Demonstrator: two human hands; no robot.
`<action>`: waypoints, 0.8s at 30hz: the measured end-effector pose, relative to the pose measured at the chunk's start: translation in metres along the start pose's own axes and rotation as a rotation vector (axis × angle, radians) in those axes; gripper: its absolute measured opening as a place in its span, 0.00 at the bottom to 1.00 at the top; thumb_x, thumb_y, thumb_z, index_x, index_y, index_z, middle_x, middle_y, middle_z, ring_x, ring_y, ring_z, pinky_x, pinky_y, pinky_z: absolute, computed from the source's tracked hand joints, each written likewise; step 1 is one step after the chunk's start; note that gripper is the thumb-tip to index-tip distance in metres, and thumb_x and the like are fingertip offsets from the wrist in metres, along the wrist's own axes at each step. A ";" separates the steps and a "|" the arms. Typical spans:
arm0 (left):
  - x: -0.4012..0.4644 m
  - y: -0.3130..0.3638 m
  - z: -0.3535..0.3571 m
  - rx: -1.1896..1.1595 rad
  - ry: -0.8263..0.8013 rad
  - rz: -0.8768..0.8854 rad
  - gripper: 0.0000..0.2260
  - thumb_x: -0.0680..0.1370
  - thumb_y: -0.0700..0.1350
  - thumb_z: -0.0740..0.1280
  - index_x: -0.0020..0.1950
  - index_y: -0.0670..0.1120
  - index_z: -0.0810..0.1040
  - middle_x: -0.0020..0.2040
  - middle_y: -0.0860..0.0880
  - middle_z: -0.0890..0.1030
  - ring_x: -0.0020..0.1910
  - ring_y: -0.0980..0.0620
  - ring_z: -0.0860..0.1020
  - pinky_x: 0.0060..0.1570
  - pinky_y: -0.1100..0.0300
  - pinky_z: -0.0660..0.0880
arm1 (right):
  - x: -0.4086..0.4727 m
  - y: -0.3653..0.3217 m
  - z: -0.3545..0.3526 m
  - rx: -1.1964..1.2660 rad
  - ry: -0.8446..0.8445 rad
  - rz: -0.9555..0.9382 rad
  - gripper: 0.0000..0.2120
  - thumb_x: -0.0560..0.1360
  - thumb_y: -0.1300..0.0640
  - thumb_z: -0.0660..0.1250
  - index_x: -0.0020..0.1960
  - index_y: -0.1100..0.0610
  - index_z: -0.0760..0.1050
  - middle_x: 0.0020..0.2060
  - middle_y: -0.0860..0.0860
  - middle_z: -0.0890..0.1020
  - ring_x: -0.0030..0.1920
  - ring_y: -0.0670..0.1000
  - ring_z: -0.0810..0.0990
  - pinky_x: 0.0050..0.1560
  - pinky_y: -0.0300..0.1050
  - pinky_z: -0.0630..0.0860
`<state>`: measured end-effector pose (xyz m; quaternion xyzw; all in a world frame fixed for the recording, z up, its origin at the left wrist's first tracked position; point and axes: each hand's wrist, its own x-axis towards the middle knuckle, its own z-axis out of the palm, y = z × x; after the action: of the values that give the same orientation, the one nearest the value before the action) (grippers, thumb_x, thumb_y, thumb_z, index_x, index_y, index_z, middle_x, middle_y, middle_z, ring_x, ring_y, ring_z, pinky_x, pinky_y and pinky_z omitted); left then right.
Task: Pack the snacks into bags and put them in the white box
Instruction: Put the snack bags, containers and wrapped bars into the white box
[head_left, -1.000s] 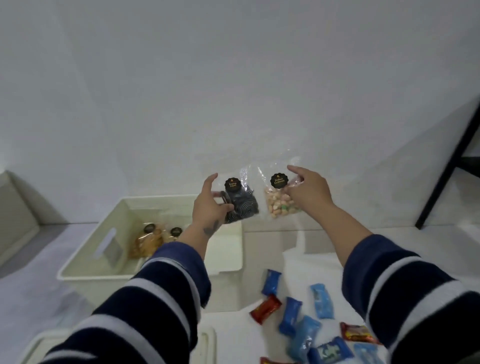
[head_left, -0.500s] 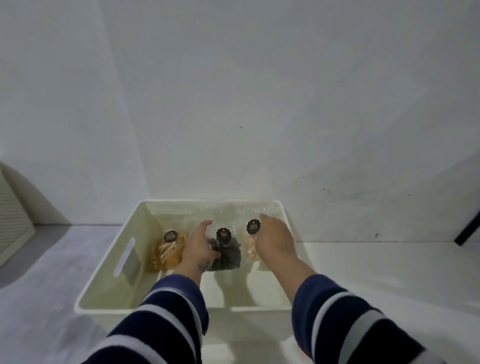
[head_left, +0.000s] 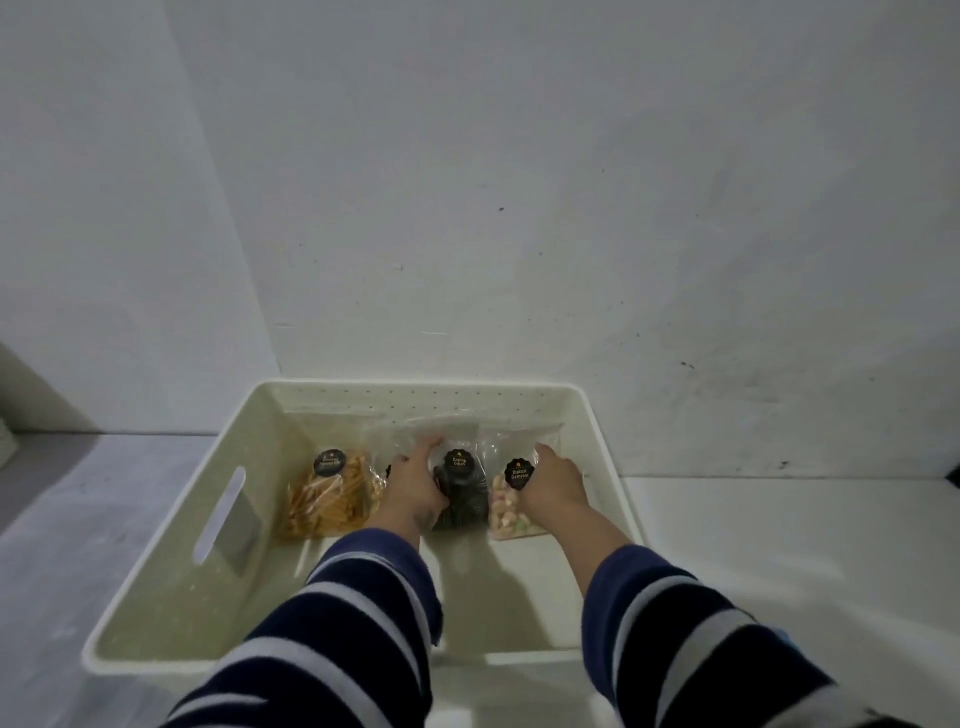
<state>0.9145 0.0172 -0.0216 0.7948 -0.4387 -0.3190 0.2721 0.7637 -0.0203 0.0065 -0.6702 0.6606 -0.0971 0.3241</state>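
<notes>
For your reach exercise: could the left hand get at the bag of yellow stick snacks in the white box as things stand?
Probably yes. The bag of yellow stick snacks lies uncovered just beside the left hand in the open-topped white box. But that hand is gripping the dark snack bag and would need to release it first.

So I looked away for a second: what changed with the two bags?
Both hands carried them down into the white box: left hand with the dark snack bag, right hand with the pastel biscuit bag. Both still hold. The yellow stick-snack bag stayed.
</notes>
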 end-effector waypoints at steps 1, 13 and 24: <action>-0.004 0.004 -0.004 0.031 -0.011 -0.019 0.37 0.72 0.29 0.67 0.75 0.56 0.61 0.70 0.38 0.65 0.66 0.37 0.69 0.65 0.43 0.71 | -0.002 -0.002 -0.004 0.001 -0.016 -0.002 0.28 0.77 0.66 0.60 0.75 0.55 0.58 0.67 0.58 0.71 0.64 0.57 0.73 0.57 0.46 0.74; -0.103 0.078 -0.024 0.296 -0.048 0.137 0.18 0.78 0.45 0.65 0.68 0.47 0.71 0.66 0.45 0.75 0.62 0.45 0.74 0.62 0.54 0.71 | -0.094 0.008 -0.101 0.007 -0.061 -0.369 0.20 0.77 0.60 0.65 0.69 0.52 0.70 0.65 0.54 0.75 0.58 0.50 0.76 0.49 0.32 0.69; -0.237 0.178 0.066 0.390 -0.122 0.350 0.18 0.79 0.46 0.64 0.68 0.48 0.71 0.66 0.46 0.75 0.64 0.47 0.74 0.64 0.56 0.70 | -0.199 0.165 -0.214 -0.075 -0.016 -0.262 0.16 0.78 0.55 0.65 0.66 0.53 0.73 0.62 0.53 0.76 0.62 0.51 0.74 0.54 0.37 0.66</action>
<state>0.6746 0.1306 0.1266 0.7234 -0.6384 -0.2239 0.1379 0.4865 0.1170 0.1378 -0.7631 0.5681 -0.1085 0.2884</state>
